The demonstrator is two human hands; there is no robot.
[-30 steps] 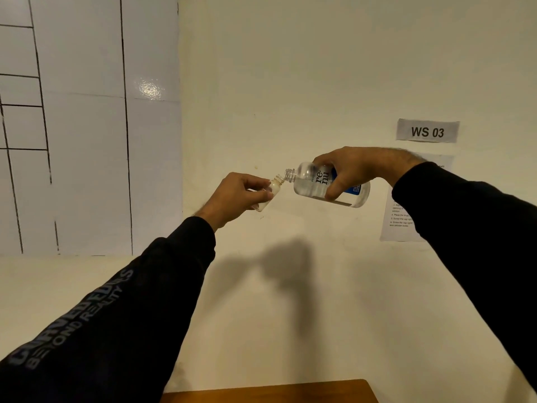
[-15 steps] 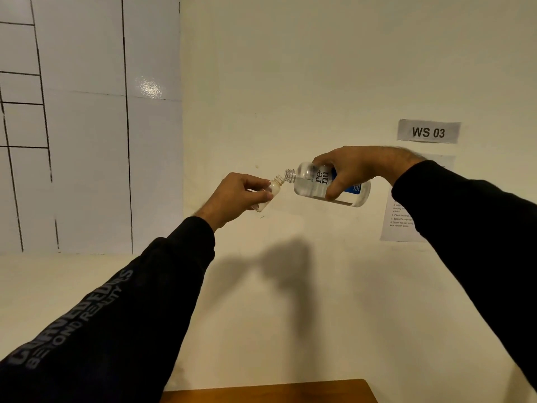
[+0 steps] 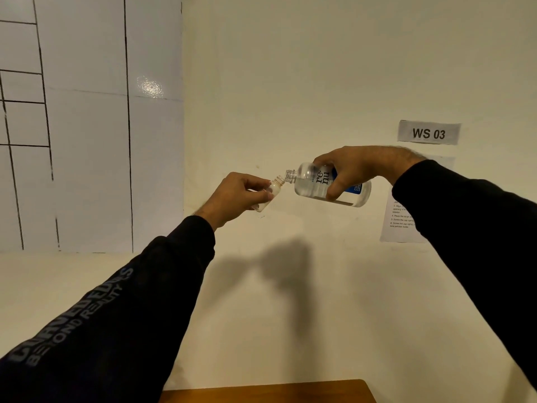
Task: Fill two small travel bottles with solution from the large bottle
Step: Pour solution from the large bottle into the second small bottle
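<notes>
My right hand (image 3: 359,167) grips the large clear bottle (image 3: 312,184), which has a blue label and no cap. The bottle lies almost level, its threaded neck pointing left. My left hand (image 3: 235,196) pinches a small clear travel bottle (image 3: 271,193) between thumb and fingers, tilted with its open mouth up and to the right. The two mouths nearly touch in mid-air in front of the wall. A second travel bottle is not in sight.
A cream wall fills the view, with a "WS 03" sign (image 3: 428,132) and a printed sheet (image 3: 399,219) behind my right sleeve. A white panel with black lines (image 3: 87,126) covers the left. A wooden table edge (image 3: 267,392) shows at the bottom.
</notes>
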